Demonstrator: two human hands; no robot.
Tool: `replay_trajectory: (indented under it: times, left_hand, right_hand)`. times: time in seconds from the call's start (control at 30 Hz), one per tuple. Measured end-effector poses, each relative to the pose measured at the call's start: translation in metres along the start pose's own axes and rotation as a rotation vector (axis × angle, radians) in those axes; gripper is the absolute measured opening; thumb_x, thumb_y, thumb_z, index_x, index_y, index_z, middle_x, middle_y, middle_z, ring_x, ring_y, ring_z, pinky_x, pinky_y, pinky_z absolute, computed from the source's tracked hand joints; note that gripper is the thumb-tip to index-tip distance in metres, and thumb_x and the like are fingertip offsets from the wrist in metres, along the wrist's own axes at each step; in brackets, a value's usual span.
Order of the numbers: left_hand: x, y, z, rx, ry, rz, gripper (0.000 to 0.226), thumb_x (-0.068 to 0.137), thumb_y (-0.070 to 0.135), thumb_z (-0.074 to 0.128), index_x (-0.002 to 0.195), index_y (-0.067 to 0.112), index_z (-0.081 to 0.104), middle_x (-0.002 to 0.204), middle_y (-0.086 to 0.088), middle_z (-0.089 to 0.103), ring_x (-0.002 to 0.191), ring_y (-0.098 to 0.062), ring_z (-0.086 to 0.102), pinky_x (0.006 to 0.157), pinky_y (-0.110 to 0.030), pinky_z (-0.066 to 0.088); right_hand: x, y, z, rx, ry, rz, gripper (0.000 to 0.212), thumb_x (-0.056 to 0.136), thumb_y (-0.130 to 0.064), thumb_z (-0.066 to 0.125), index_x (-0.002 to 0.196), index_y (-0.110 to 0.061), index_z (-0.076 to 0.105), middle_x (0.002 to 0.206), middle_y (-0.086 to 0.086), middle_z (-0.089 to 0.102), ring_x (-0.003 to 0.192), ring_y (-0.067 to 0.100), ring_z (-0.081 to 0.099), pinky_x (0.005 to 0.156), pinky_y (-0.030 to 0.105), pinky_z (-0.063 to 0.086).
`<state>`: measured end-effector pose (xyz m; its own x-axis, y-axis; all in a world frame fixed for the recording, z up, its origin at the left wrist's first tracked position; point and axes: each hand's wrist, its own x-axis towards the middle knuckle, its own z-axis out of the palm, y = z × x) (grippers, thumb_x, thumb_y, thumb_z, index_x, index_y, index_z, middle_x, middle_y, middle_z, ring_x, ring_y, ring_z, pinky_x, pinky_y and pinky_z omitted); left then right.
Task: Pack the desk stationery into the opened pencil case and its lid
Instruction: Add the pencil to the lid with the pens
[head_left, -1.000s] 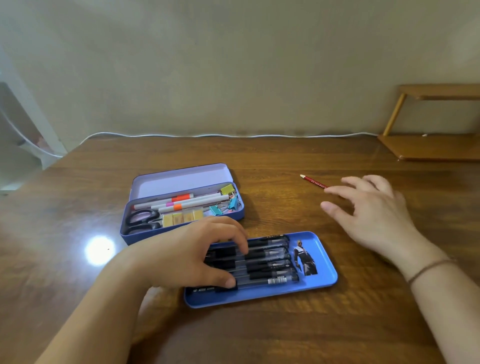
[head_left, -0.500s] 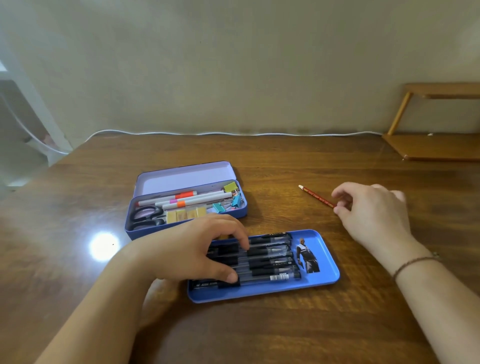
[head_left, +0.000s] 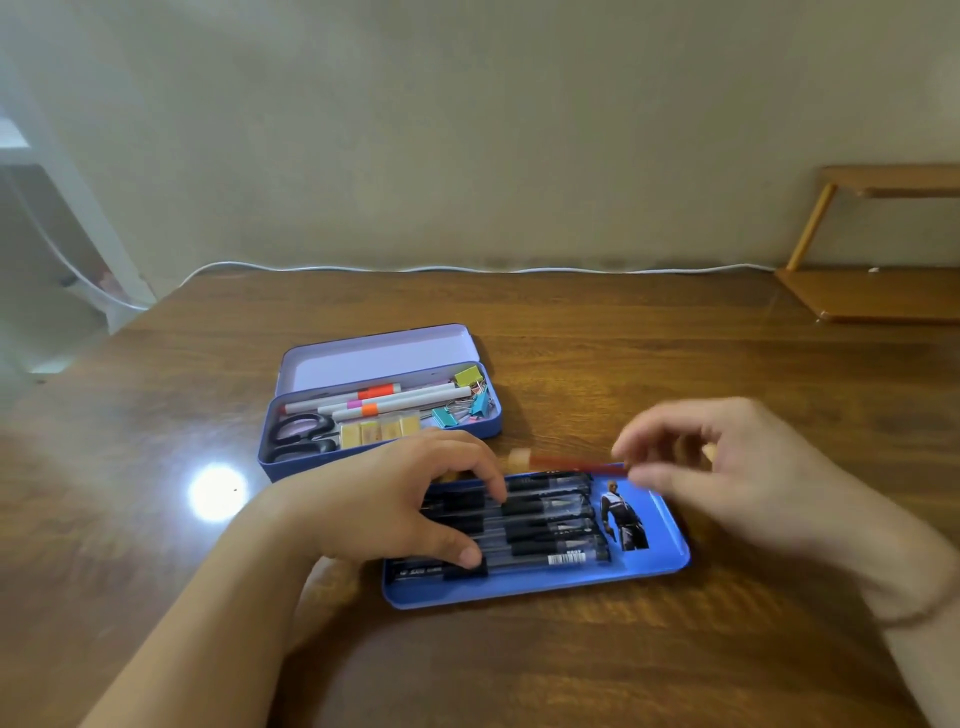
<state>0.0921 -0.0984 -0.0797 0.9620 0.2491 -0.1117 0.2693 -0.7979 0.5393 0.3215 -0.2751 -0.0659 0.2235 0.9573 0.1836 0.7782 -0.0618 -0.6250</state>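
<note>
A blue tin lid lies face-up near me with several black pens lined in it and a figure picture at its right end. My left hand rests on the pens' left ends, fingers pressing them down. My right hand pinches a red pencil by its right end, holding it level just over the lid's far edge; the hand is motion-blurred. Behind stands the open pencil case, holding white markers, black scissors, yellow erasers and coloured binder clips.
The wooden desk runs back to a beige wall, with a white cable along the far edge. A small wooden shelf stands at the back right. A bright light glare sits left of my left hand.
My right hand closed on the red pencil that lay on the desk at the right, lifted it and carried it left to the lid's far edge. My left hand stayed on the pens.
</note>
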Motion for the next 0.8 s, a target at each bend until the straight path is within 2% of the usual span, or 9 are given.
replay_trajectory:
  times: [0.07, 0.1, 0.33, 0.47, 0.5, 0.57, 0.63, 0.7, 0.8]
  left_hand:
    - [0.001, 0.000, 0.000, 0.000, -0.001, 0.000, 0.040, 0.075, 0.043, 0.080, 0.108, 0.046, 0.057, 0.123, 0.025, 0.052, 0.118, 0.002, 0.048, 0.098, -0.022, 0.043]
    - [0.001, 0.000, 0.000, 0.000, -0.003, -0.002, 0.041, 0.076, 0.043, 0.080, 0.109, 0.046, 0.057, 0.123, 0.026, 0.051, 0.118, 0.001, 0.048, 0.098, -0.023, 0.044]
    - [0.001, -0.001, -0.001, 0.010, -0.010, -0.005, 0.042, 0.076, 0.044, 0.079, 0.110, 0.047, 0.055, 0.123, 0.026, 0.050, 0.118, 0.000, 0.048, 0.098, -0.028, 0.046]
    - [0.000, 0.001, -0.001, 0.026, -0.022, 0.000, 0.041, 0.077, 0.045, 0.077, 0.111, 0.048, 0.055, 0.123, 0.026, 0.051, 0.119, 0.002, 0.047, 0.098, -0.026, 0.045]
    - [0.000, 0.001, -0.001, 0.028, -0.019, 0.003, 0.040, 0.078, 0.047, 0.076, 0.112, 0.048, 0.055, 0.123, 0.026, 0.052, 0.119, 0.001, 0.048, 0.098, -0.028, 0.046]
    - [-0.001, 0.002, -0.001, 0.018, 0.005, 0.009, 0.040, 0.079, 0.053, 0.073, 0.114, 0.047, 0.053, 0.121, 0.024, 0.054, 0.117, -0.002, 0.049, 0.097, -0.031, 0.047]
    - [-0.001, 0.005, 0.001, 0.007, 0.026, 0.018, 0.048, 0.077, 0.060, 0.070, 0.120, 0.048, 0.050, 0.120, 0.026, 0.053, 0.118, -0.002, 0.048, 0.097, -0.031, 0.046]
    - [-0.001, 0.010, 0.005, 0.043, 0.010, 0.029, 0.064, 0.073, 0.068, 0.069, 0.128, 0.051, 0.041, 0.124, 0.034, 0.044, 0.125, 0.003, 0.039, 0.104, -0.027, 0.040]
    - [0.000, 0.017, 0.010, 0.115, -0.030, 0.044, 0.079, 0.065, 0.076, 0.068, 0.129, 0.065, 0.023, 0.129, 0.041, 0.030, 0.132, 0.007, 0.023, 0.114, -0.028, 0.027]
  right_hand:
    - [-0.007, -0.015, 0.008, 0.019, -0.271, -0.081, 0.016, 0.082, -0.022, 0.075, 0.090, -0.035, 0.072, 0.087, -0.021, 0.067, 0.083, 0.002, 0.061, 0.069, 0.013, 0.046]
    - [-0.008, -0.018, 0.014, -0.028, -0.329, -0.120, 0.016, 0.083, -0.023, 0.073, 0.093, -0.035, 0.071, 0.091, -0.022, 0.066, 0.089, 0.003, 0.062, 0.073, 0.015, 0.048]
    - [-0.012, -0.023, 0.032, -0.137, -0.308, -0.235, 0.019, 0.088, -0.023, 0.066, 0.104, -0.033, 0.070, 0.100, -0.017, 0.060, 0.090, 0.009, 0.058, 0.077, 0.020, 0.048]
    - [-0.014, -0.028, 0.029, -0.105, -0.355, -0.277, 0.019, 0.090, -0.028, 0.065, 0.107, -0.034, 0.070, 0.106, -0.023, 0.058, 0.100, -0.001, 0.057, 0.083, 0.013, 0.045]
    - [-0.012, -0.025, 0.022, -0.086, -0.292, -0.258, 0.018, 0.089, -0.026, 0.066, 0.104, -0.034, 0.071, 0.103, -0.024, 0.060, 0.099, -0.001, 0.058, 0.083, 0.013, 0.045]
    - [-0.008, -0.008, 0.003, -0.119, -0.005, -0.178, 0.019, 0.084, -0.022, 0.072, 0.096, -0.036, 0.070, 0.092, -0.024, 0.064, 0.090, -0.002, 0.060, 0.078, 0.014, 0.045]
    - [-0.003, 0.015, -0.019, -0.306, 0.188, 0.001, 0.027, 0.081, -0.025, 0.073, 0.096, -0.044, 0.063, 0.095, -0.022, 0.063, 0.085, -0.002, 0.056, 0.077, 0.023, 0.046]
    - [-0.002, 0.034, -0.032, -0.511, 0.115, 0.259, 0.032, 0.081, -0.033, 0.072, 0.107, -0.046, 0.060, 0.114, -0.016, 0.061, 0.104, 0.006, 0.051, 0.087, 0.035, 0.049]
    - [0.000, 0.047, -0.035, -0.481, -0.013, 0.409, 0.034, 0.079, -0.037, 0.074, 0.111, -0.041, 0.063, 0.119, -0.017, 0.052, 0.121, 0.012, 0.037, 0.097, 0.039, 0.041]
